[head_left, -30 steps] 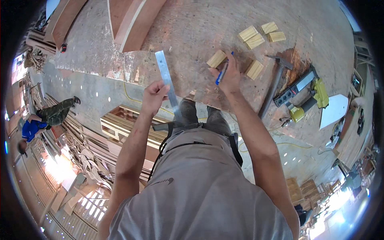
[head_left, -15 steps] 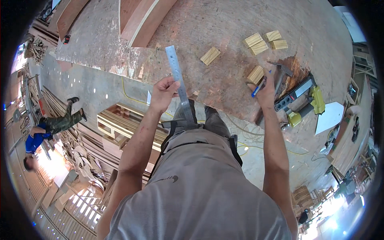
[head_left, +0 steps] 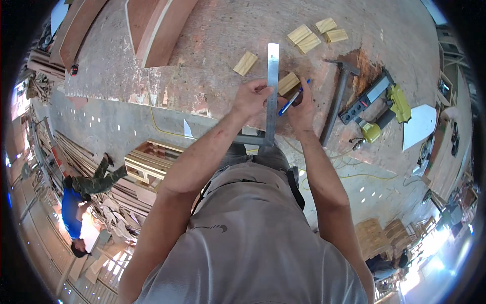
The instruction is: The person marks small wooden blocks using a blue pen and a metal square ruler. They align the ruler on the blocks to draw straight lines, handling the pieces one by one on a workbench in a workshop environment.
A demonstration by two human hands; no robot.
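My left hand (head_left: 251,99) is closed around the blade of a metal try square (head_left: 272,99), which stands upright in the view with its stock toward me. Just right of the blade is a small striped wood block (head_left: 289,83), close to it; whether they touch I cannot tell. My right hand (head_left: 302,110) grips a blue pen (head_left: 290,103) slantwise, its fingers at the block's near right side. Another block (head_left: 245,63) lies left of the square, and several more blocks (head_left: 308,41) lie grouped farther off on the worn workbench (head_left: 212,71).
Right of my right hand lies a hammer (head_left: 336,96), beside a yellow-green and black nail gun (head_left: 387,109). A white sheet (head_left: 420,124) lies beyond it. Curved plywood pieces (head_left: 167,33) stand at the far left. A person in blue (head_left: 72,213) is off to the left.
My left hand has brought the square rightward, up to the block near my right hand, and turned it straighter. My right hand has moved left, with the pen still in it.
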